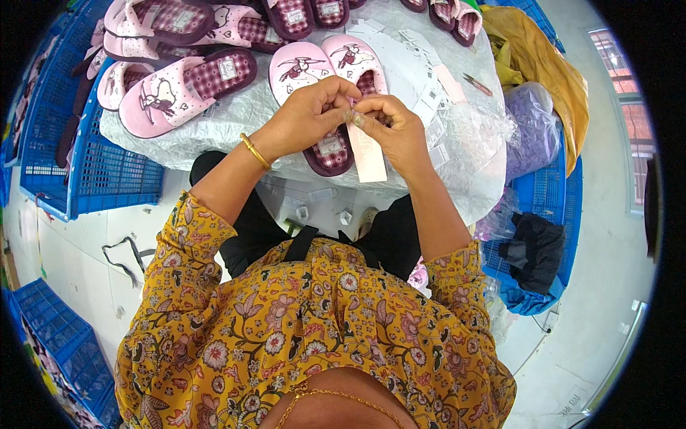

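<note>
A pair of pink slippers [296, 61] with a printed cartoon figure and maroon checked insoles lies on the plastic-covered table in front of me. Over them my two hands meet with fingertips pinched together. My right hand [398, 134] grips the upper end of a pale paper tag [369, 159], which hangs down beside the heel of the left slipper. Against it, my left hand [309, 118] is closed in a pinch; what lies between its fingertips is too small to make out.
More pink slippers [158, 101] are piled at the table's left and far side. Loose paper tags [426, 105] and small snips [477, 84] lie to the right on the plastic sheeting [468, 154]. Blue crates [118, 175] flank the table, with a bagged purple bundle [532, 125] at right.
</note>
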A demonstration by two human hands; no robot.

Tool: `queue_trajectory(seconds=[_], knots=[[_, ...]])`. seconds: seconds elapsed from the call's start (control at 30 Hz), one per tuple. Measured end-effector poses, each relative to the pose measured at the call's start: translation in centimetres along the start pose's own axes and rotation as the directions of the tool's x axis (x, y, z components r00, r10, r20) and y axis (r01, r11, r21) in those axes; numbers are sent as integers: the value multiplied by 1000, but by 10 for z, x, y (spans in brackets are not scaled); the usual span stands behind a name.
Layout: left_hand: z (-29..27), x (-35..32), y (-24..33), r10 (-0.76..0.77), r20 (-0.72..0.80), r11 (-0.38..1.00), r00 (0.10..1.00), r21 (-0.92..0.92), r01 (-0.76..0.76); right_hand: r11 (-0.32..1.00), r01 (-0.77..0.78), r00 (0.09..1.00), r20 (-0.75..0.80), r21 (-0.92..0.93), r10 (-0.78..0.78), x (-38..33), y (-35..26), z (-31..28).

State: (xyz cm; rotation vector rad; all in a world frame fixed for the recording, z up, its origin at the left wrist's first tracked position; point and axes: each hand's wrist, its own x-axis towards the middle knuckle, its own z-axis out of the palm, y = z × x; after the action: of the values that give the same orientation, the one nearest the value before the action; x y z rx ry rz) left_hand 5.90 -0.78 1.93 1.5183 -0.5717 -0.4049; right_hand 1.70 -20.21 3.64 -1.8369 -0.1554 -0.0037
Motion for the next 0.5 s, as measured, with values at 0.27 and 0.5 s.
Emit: queue_trajectory(seconds=[0.27,0.5], knots=[[1,0,-1,-3,-5,998,1000,-59,3,984,136,989,76,-111,-128,3,-7,-4],[11,-13,11,80,-337,997,938,50,-67,996,-85,993,83,31,82,6,-5,-9]])
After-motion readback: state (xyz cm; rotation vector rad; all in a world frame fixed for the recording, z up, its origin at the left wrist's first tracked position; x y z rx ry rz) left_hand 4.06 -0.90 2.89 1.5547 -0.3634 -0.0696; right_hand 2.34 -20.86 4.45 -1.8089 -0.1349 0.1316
